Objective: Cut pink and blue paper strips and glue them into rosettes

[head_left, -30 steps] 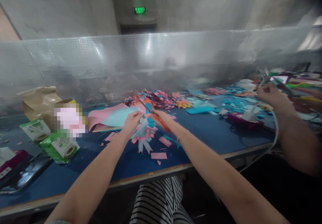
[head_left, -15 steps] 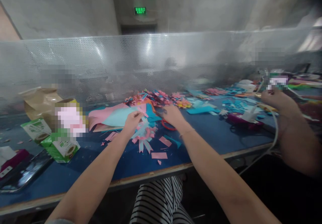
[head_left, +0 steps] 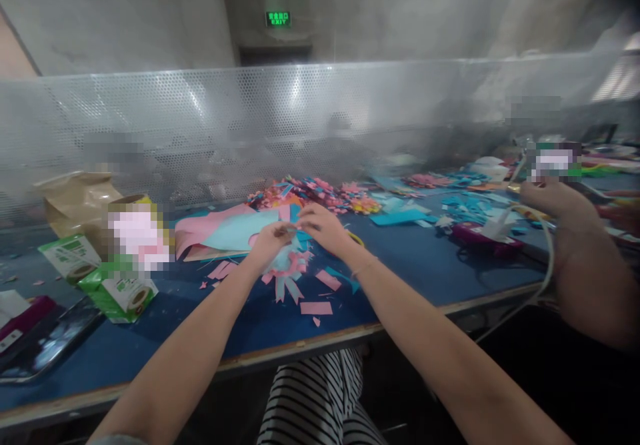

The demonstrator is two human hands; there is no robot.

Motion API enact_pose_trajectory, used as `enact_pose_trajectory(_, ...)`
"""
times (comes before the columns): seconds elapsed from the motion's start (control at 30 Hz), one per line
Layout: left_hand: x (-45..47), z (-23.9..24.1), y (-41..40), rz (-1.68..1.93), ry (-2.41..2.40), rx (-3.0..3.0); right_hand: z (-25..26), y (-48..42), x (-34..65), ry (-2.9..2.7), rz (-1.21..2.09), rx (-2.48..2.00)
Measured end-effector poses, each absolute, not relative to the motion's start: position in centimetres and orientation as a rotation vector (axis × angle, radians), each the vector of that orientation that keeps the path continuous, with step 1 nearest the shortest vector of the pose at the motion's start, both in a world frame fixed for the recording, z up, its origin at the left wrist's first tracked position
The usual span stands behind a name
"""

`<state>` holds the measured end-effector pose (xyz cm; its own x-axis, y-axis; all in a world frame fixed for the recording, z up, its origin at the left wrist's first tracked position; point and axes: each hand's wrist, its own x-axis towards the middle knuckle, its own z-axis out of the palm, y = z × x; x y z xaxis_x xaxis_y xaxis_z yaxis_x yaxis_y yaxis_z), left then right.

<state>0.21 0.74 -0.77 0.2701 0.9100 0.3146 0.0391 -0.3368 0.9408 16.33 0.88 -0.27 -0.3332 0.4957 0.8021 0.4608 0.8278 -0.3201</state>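
My left hand [head_left: 271, 245] is closed in a pinch, with a small pink paper strip [head_left: 285, 213] standing up at its fingertips. My right hand [head_left: 324, 229] meets it from the other side, fingers bent and drawn together; what they pinch is too small to make out. Just below both hands lies a pink and light-blue paper rosette [head_left: 286, 268] with notched tails, its upper part covered by the left hand. Beyond the left hand are pink and light-blue sheets [head_left: 235, 226]. A yellow curved piece [head_left: 357, 239] shows behind my right wrist.
Pink paper scraps [head_left: 316, 308] lie near the table edge. A heap of pink and orange cut pieces [head_left: 315, 193] sits behind. Green boxes [head_left: 120, 295] and a brown bag [head_left: 75, 201] stand left. At right are a purple tissue pack [head_left: 483, 235], a white cable [head_left: 551, 251] and a co-worker's arm [head_left: 575, 231].
My right hand has moved left, from beside a red ring-shaped handle up to my left fingertips. The pink strip now stands more upright. That red ring is out of sight and a yellow curve shows.
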Motion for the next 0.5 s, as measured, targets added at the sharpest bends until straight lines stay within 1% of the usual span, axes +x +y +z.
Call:
enact_pose_trajectory(0.13, 0.1, -0.8, 0.9, 1.252, 0.929, 1.628, 0.0, 0.9, 16.3, -1.735, 0.387, -0.818)
enact_pose_trajectory(0.23, 0.0, -0.9, 1.1, 1.334, 0.984, 1.592, -0.2, 1.2, 16.1, -1.657, 0.599, -0.869)
enact_pose_trajectory(0.33, 0.0, -1.0, 1.1, 1.349, 1.032, 1.541, -0.3, 1.2, 15.8, -1.667, 0.660, -0.909)
enact_pose_trajectory(0.5, 0.4, -1.1, 1.0, 1.272, 0.931, 1.510, 0.0, 0.7, 15.3, -1.688, 0.631, -0.931)
